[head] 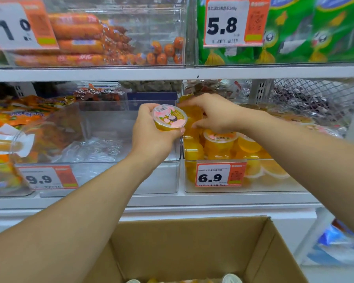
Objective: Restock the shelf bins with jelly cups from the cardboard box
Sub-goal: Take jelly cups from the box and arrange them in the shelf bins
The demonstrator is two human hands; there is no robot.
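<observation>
**Restock partly done: box not yet empty, one bin still bare**

Nearest you, the cardboard box (192,242) sits open below the shelf, and a few jelly cups (231,278) still show at its bottom edge; how many more remain is hidden. Your left hand (151,131) is curled round a single cup (169,117), lid facing you, held up at the divide between the two bins. Your right hand (211,114) reaches into the right-hand bin (294,186); its fingers are bent around an orange cup at the top of the pile. That bin looks well stocked. The clear bin on the left (110,176) holds almost nothing, so plenty of work probably remains.
</observation>
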